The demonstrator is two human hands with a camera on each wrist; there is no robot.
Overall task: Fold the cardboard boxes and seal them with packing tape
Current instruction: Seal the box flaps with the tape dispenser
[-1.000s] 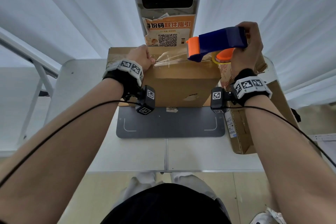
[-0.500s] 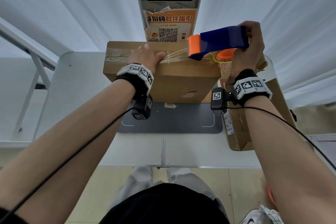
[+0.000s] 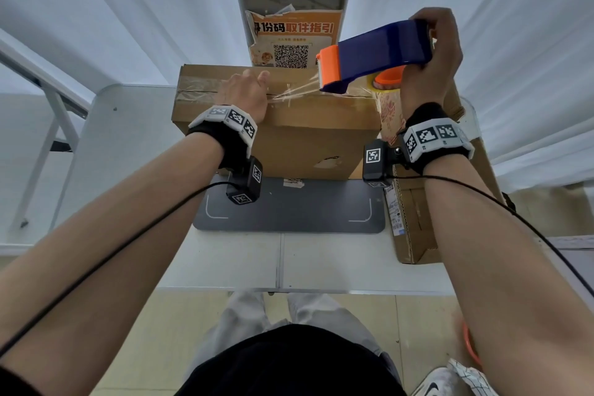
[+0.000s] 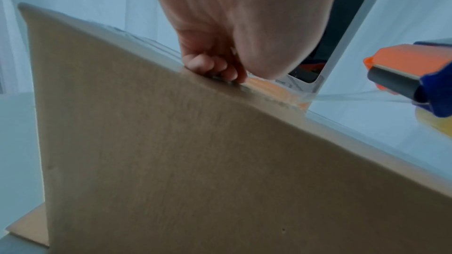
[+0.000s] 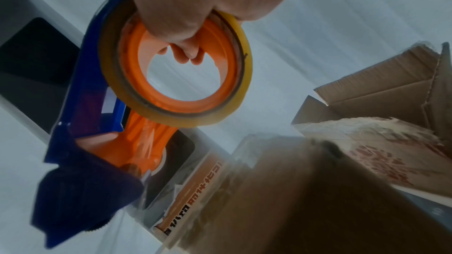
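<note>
A brown cardboard box [image 3: 289, 138] stands on the grey mat, its top seam covered with clear tape. My left hand [image 3: 246, 93] lies on top of the box, fingertips [image 4: 215, 67] pressing on the taped seam. My right hand [image 3: 430, 74] grips a blue and orange tape dispenser [image 3: 376, 55] lifted above the box's right end. A strip of clear tape [image 3: 299, 90] stretches from the dispenser's orange mouth down to the box top beside my left hand. In the right wrist view my fingers hook through the orange core of the tape roll [image 5: 176, 65].
A second cardboard box [image 3: 414, 225] with open flaps lies to the right under my right forearm. The grey mat [image 3: 289, 209] sits on a white table [image 3: 128, 154]. A kiosk post with a QR poster [image 3: 291, 42] stands behind the box. White curtains hang all round.
My left hand has opened from a bunched grip to lie flatter on the box top. The dispenser has tilted up a little at the right, with the tape still stretched.
</note>
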